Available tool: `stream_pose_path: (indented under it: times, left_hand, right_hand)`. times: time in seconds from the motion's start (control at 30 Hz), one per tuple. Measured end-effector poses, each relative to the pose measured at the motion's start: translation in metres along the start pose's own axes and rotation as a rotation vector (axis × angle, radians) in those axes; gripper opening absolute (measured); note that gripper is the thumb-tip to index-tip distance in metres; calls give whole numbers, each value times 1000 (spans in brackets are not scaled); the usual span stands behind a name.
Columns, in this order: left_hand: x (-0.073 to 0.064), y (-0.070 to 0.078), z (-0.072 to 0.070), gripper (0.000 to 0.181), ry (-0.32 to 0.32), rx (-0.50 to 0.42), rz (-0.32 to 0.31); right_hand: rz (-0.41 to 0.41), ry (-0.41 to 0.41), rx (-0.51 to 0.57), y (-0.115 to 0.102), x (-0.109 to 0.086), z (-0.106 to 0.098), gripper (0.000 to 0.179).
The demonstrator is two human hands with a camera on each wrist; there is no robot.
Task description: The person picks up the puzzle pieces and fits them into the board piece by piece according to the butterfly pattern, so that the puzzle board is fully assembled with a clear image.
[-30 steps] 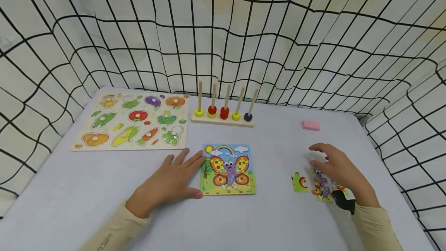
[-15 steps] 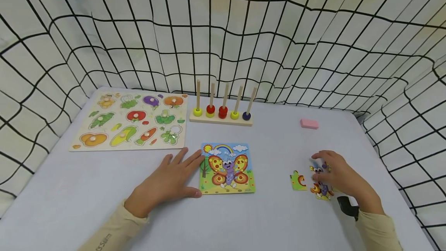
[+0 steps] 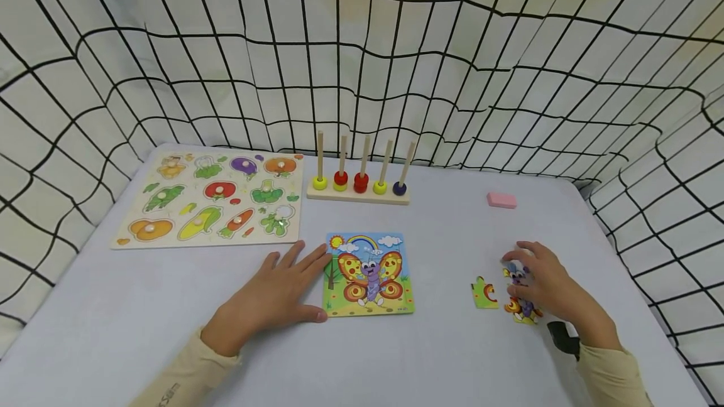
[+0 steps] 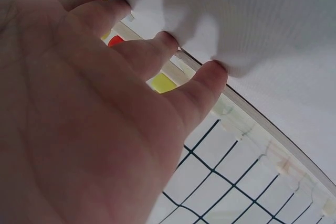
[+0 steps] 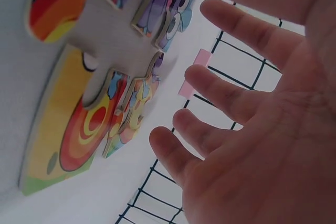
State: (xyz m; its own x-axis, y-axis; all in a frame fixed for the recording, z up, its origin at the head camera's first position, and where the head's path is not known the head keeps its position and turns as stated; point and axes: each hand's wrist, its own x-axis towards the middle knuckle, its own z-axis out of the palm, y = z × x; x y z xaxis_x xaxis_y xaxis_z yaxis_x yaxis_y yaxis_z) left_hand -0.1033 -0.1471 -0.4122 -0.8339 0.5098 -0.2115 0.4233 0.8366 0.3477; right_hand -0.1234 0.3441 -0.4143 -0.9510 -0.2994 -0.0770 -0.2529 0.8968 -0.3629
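My left hand point(image 3: 268, 291) lies flat on the white tabletop, fingers spread. Its fingertips and thumb tip are right at the left edge of a square butterfly jigsaw puzzle point(image 3: 370, 275). On the right side, my right hand point(image 3: 551, 284) hovers with bent, parted fingers over several loose puzzle pieces point(image 3: 523, 311), partly hiding them. In the right wrist view, the thumb comes close to pieces with the purple butterfly face point(image 5: 168, 9), while a yellow and red wing piece point(image 5: 79, 129) lies lower left. Another green piece point(image 3: 484, 294) rests left of this hand.
Back left lies a wooden vegetable peg board point(image 3: 209, 200). Beside it stands a bead stacker point(image 3: 359, 193) with upright sticks and coloured rings. A pink block point(image 3: 501, 200) sits at the right rear. Black netting point(image 3: 396, 55) rises behind and along both sides.
My right hand has shifted down and slightly right, closer over the loose pieces, and uncovered part of the butterfly face piece. My left hand stays beside the puzzle.
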Motion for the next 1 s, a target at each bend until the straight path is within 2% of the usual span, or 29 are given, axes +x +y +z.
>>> stream_pose_path:
  times: [0.13,0.27,0.7,1.0]
  left_hand:
    - [0,0,0,103,-1,-7,0]
    - [0,0,0,103,0,-15,1]
    - [0,1,-1,104,-8,-12,-6]
    - [0,0,0,104,-5,-11,-7]
  right_hand:
    - [-46,4,12,0,-1,1,38]
    - [-67,7,22,-1,-1,1,35]
    - [-57,13,46,0,-3,5,34]
    - [-41,20,2,1,-2,6,34]
